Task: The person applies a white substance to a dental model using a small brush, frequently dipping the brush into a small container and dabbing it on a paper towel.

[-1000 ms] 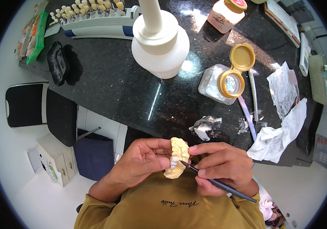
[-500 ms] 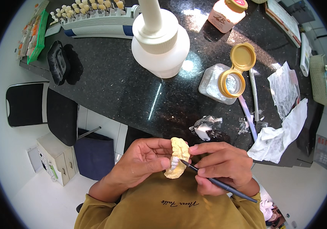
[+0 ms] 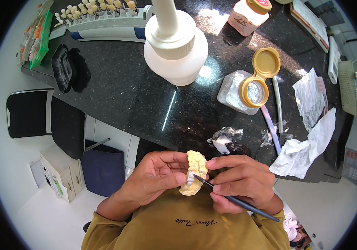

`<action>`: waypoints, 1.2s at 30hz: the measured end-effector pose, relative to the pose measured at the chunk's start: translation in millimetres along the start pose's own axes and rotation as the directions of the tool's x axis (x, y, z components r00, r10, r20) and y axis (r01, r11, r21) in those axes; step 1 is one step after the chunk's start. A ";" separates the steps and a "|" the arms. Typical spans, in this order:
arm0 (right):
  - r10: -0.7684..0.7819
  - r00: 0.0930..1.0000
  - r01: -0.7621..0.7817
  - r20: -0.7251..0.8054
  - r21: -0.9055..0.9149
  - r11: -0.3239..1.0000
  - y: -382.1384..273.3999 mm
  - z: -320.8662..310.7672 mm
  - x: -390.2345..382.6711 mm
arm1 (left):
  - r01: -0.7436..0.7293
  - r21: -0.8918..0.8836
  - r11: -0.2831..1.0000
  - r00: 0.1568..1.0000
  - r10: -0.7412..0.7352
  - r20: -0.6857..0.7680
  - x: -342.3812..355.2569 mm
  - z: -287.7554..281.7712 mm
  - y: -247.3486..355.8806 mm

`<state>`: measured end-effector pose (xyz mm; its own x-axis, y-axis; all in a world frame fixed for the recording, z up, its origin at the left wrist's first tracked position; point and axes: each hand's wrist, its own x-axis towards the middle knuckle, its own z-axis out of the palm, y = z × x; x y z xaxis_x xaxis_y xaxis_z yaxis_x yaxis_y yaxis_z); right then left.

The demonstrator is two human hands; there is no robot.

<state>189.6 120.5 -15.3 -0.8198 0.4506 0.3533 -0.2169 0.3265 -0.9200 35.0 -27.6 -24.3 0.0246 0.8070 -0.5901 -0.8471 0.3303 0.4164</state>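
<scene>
while left fingers (image 3: 173, 180) hold the cast (image 3: 195, 161), right fingers (image 3: 229, 189), gripping the tool (image 3: 248, 205), edged leftward.

Bare worktop (image 3: 120, 91) ahead of left hand (image 3: 155, 179), passable up to pump bottle (image 3: 176, 66). Ahead of right hand (image 3: 245, 179): white paste (image 3: 221, 145), then open jar (image 3: 231, 91) in the way; crumpled tissue (image 3: 301, 155) blocks that hand's right.

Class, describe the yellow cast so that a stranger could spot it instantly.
Start at the black speckled countertop and follow its near edge to the olive shirt. In front of that shirt, between the left hand and the right hand, is the yellow cast. Unlike the slim dark tool pointed at it, it is lumpy and pale, with a short row of white teeth.
</scene>
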 end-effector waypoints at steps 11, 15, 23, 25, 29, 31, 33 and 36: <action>-0.001 1.000 0.001 0.000 0.008 1.000 1.0 -0.5 0.6 | 0.006 0.014 1.000 1.000 -0.006 0.002 -0.1 -1.0 0.3; 0.010 1.000 -0.010 -0.023 0.019 1.000 1.4 0.2 0.0 | 0.000 0.016 1.000 1.000 0.000 0.003 0.0 -1.1 -0.2; -0.031 0.999 0.031 -0.011 -0.008 0.999 2.6 0.6 -0.5 | 0.004 0.003 1.000 1.000 -0.004 0.002 -0.4 1.2 1.7; -0.048 0.999 0.048 0.004 -0.010 0.999 3.8 -0.3 -0.1 | 0.005 0.003 1.000 1.000 -0.005 -0.005 -0.3 2.8 2.2; 0.032 0.984 -0.029 -0.175 0.024 0.999 -1.8 -8.4 -9.7 | 0.018 -0.009 1.000 1.000 -0.018 0.006 -0.3 8.4 7.2; 0.234 0.940 -0.254 -0.248 -0.051 0.966 -15.8 -16.7 -14.4 | 0.029 -0.010 1.000 0.999 -0.029 -0.013 -1.6 9.4 8.3; 0.313 0.901 -0.352 -0.299 -0.084 0.932 -14.8 -19.1 -13.3 | 0.040 -0.010 0.999 0.999 -0.040 -0.024 -1.4 11.8 9.9; 0.343 0.900 -0.381 -0.270 -0.103 0.919 -8.9 -24.2 -12.0 | 0.046 -0.018 0.999 0.998 -0.046 -0.037 -1.6 11.9 9.5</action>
<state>214.3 132.3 -7.3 -0.6693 0.7414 0.0482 0.1678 0.2140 -0.9623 33.3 -19.9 -11.2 0.0443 0.7723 -0.6337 -0.8544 0.3580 0.3766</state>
